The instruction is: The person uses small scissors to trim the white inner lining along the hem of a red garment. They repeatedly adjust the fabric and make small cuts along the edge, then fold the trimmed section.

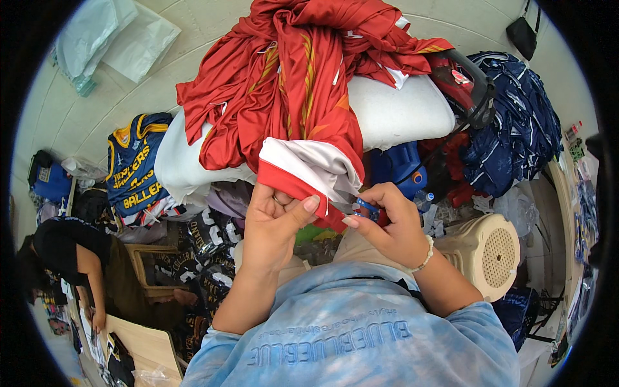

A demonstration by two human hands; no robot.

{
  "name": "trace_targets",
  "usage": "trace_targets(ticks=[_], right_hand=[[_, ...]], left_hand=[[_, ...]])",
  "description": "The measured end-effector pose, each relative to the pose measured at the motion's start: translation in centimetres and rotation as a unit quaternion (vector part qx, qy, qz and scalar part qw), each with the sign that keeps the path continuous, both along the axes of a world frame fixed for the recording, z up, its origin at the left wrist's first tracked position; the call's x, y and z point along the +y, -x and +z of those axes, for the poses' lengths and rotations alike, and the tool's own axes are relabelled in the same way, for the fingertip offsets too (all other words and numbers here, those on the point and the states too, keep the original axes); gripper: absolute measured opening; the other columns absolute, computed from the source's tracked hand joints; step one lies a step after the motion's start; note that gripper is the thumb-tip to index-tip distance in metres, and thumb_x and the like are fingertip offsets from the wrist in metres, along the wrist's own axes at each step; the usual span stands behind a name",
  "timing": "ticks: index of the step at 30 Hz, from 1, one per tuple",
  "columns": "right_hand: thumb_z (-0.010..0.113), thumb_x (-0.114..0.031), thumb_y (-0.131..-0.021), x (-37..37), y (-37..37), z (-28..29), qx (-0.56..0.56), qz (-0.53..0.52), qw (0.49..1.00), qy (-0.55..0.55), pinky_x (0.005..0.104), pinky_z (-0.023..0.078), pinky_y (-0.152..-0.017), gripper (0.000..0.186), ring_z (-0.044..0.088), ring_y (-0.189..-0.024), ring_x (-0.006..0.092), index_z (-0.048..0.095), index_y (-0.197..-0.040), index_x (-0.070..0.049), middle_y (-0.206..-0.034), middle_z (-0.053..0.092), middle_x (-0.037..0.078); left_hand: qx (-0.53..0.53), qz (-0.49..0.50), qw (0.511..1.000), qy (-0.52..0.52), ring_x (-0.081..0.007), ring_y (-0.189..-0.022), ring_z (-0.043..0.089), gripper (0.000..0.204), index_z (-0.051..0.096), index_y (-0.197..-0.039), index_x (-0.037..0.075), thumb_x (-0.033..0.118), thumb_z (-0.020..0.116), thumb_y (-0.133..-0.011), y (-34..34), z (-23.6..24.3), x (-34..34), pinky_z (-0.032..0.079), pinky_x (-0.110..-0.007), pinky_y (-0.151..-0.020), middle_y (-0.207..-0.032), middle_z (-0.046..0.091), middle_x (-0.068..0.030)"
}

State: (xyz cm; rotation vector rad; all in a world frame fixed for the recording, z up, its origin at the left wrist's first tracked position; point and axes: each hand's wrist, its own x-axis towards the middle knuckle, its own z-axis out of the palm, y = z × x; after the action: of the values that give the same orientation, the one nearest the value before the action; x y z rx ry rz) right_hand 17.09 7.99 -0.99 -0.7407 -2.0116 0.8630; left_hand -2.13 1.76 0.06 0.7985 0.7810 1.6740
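Pinching a glossy red, white-lined garment hem (287,180) mid-dial, the left hand (271,222) faced the right hand (392,222), which gripped blue-handled metal snips (366,206). That hem seemed unfinished; how much remained in the shiny red fabric heap (277,84) at twelve o'clock was unclear. Bare white padded board (406,111) opened toward two; a cream plastic stool (463,255) bounded four.

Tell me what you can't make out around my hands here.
All in the head view:
- Left hand: some fingertips, behind the red-and-white cloth.
- Blue-handled cutter: grip end, covered by the right hand.
- Any thread at its blades: too small.
- Blue container: top, behind the white padded board.
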Motion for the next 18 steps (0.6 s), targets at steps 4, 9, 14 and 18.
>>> trace_targets(ticks=[4, 9, 14, 18], right_hand=[[0.082, -0.022, -0.073, -0.1, 0.3, 0.5, -0.006, 0.002, 1.0, -0.001, 0.0243, 0.044, -0.055, 0.035, 0.057, -0.061, 0.0111, 0.061, -0.093, -0.002, -0.078, 0.064, 0.005], [0.083, -0.022, -0.071, 0.0, 1.0, 0.9, -0.006, 0.003, 0.999, -0.045, 0.024, 0.044, -0.053, 0.033, 0.057, -0.059, 0.0114, 0.064, -0.09, -0.002, -0.076, 0.064, 0.006], [0.082, -0.027, -0.073, 0.0, 1.4, 1.3, 0.018, -0.001, 0.998, -0.064, 0.0271, 0.045, -0.048, 0.033, 0.056, -0.052, 0.015, 0.063, -0.086, -0.002, -0.069, 0.062, 0.008], [0.081, -0.025, -0.074, 0.0, 1.3, 1.5, 0.009, -0.004, 0.998, -0.06, 0.0273, 0.045, -0.048, 0.031, 0.056, -0.052, 0.0156, 0.063, -0.085, -0.002, -0.069, 0.062, 0.008]], left_hand=[[0.009, 0.015, 1.0, 0.013, -0.0188, -0.1, 0.063, 0.053, 0.041, -0.13, 0.001, -0.007, 0.064, -0.083, -0.3, 0.0, -0.2, 0.053, -0.031, -0.084, -0.108, 0.063, -0.0124], [0.022, 0.01, 1.0, 0.014, -0.0185, -0.101, 0.063, 0.053, 0.041, -0.129, -0.001, -0.008, 0.065, -0.082, -0.2, -0.1, -0.3, 0.051, -0.03, -0.088, -0.109, 0.063, -0.0133], [0.029, 0.016, 0.999, 0.01, -0.0176, -0.101, 0.063, 0.052, 0.042, -0.129, -0.001, -0.009, 0.064, -0.082, -0.4, -0.1, -0.4, 0.05, -0.03, -0.09, -0.109, 0.063, -0.0128], [0.025, 0.018, 1.0, 0.008, -0.017, -0.101, 0.063, 0.052, 0.043, -0.128, -0.001, -0.009, 0.064, -0.082, -0.6, 0.0, -0.4, 0.05, -0.03, -0.09, -0.109, 0.063, -0.0122]])
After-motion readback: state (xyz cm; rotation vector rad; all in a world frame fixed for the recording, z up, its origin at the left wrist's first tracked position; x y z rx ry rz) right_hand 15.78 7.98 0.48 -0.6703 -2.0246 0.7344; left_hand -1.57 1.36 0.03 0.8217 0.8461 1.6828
